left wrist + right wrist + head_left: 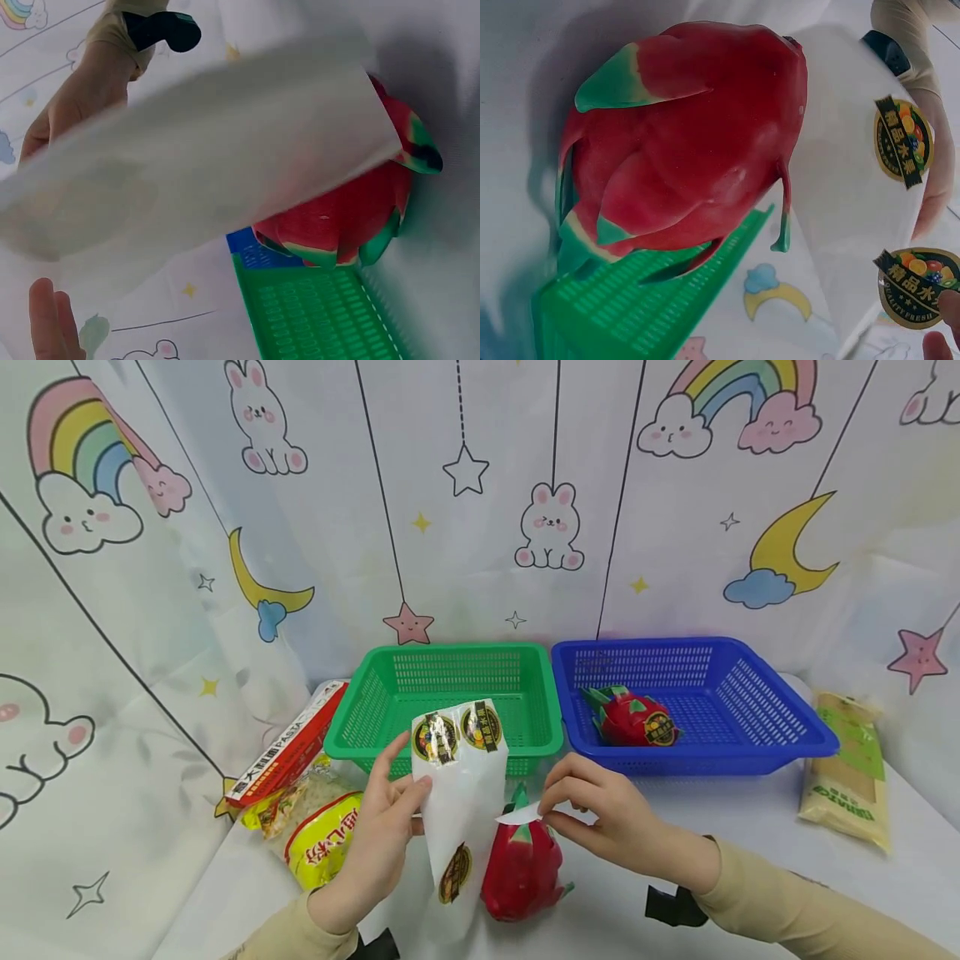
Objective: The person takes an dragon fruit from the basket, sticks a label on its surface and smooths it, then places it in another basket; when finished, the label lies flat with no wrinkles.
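Cartoon-print cloth hangs behind the white table, where a red dragon fruit lies on the near side. Your left hand clamps its fingers on a sticker sheet left of the fruit; your right hand pinches a single sticker over its far end.

A dragon fruit sits before the left basket.

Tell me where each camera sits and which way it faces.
Head: worn on the head, facing forward and down at the sticker sheet; left hand and right hand show.
Left wrist: worn there, facing the sheet; left fingers and right hand show.
Right wrist: worn there, facing the nearer dragon fruit; right fingers and left sleeve show.
Both wrist views share fruit, sheet and green basket.
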Tool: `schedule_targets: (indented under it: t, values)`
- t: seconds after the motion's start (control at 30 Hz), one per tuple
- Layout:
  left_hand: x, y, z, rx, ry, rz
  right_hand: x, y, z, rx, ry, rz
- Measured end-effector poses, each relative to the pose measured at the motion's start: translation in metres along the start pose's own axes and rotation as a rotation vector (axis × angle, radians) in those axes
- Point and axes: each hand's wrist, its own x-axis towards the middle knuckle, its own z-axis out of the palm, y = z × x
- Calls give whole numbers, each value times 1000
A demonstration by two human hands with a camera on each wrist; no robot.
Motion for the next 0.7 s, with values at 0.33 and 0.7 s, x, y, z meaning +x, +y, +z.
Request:
schedule_targets:
  t: [0.33,0.7]
  values:
    - [0,-14,-12,60,33,-64,-3,0,-2,-16,-27,16]
    - [5,-51,-35,193,40,-178,-4,-1,-5,-32,-30,13]
